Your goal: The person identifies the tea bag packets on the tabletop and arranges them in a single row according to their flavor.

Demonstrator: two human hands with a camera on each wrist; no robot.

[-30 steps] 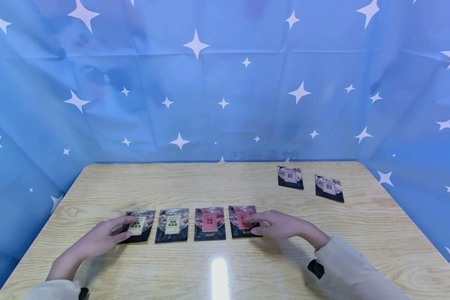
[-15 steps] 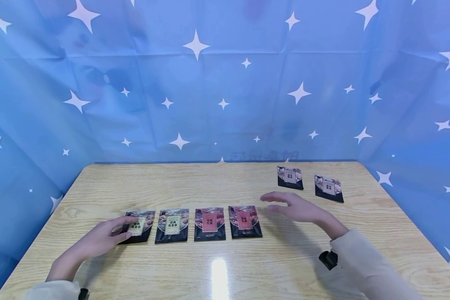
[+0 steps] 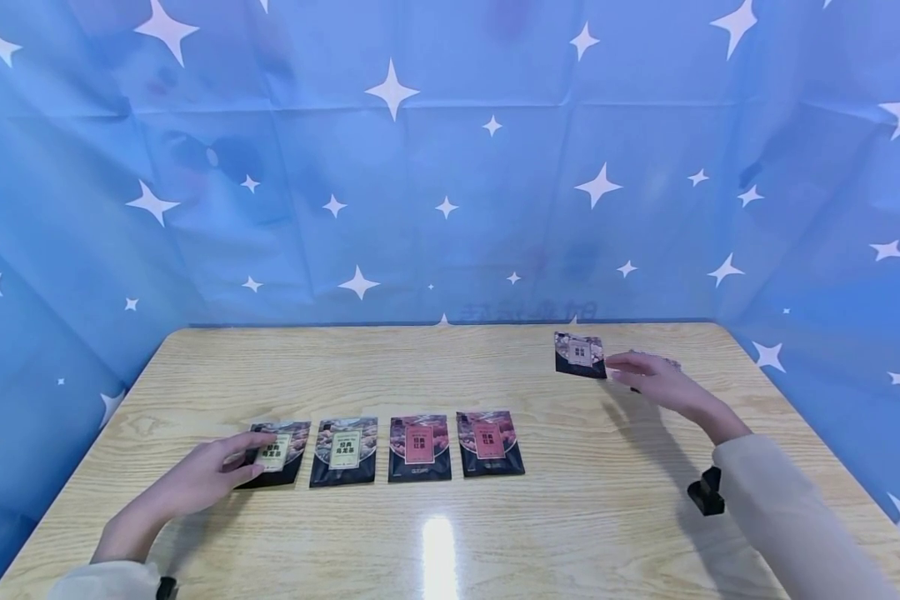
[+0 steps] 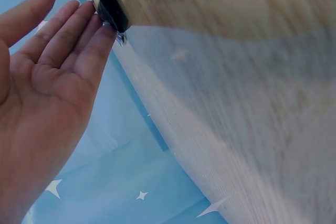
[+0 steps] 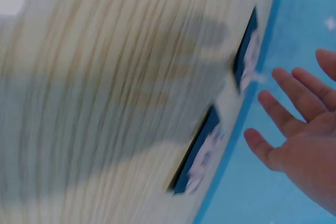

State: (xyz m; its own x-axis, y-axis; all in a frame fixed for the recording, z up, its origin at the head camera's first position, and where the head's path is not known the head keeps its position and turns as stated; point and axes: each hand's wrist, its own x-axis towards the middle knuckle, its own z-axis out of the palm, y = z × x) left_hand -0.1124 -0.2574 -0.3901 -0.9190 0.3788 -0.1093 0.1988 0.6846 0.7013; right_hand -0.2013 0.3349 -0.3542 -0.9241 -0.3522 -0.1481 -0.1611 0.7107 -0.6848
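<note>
My left hand [image 3: 198, 477] rests its fingertips on the leftmost green-label tea sachet [image 3: 291, 450]; in the left wrist view the fingers [image 4: 65, 40] look fairly straight against the sachet's dark edge. Beside it, in a row, lie another green-label tea sachet [image 3: 345, 450] and two red-label tea sachets [image 3: 418, 450]. At the back right my right hand [image 3: 663, 385] hovers with loosely extended fingers, near a purple-label tea sachet [image 3: 579, 353]. A second purple-label sachet [image 3: 671, 362] is mostly hidden behind that hand. The right wrist view shows nothing between the fingers.
The sachets lie flat on a light wood-grain table [image 3: 390, 367] with rounded back corners. A blue cloth with white stars [image 3: 450, 167] hangs behind and at both sides. A bright light reflection [image 3: 440, 550] shows on the table's front part.
My right hand has lifted off the rightmost red-label sachet and moved back and right to the purple-label sachets. My left hand and the row stay put.
</note>
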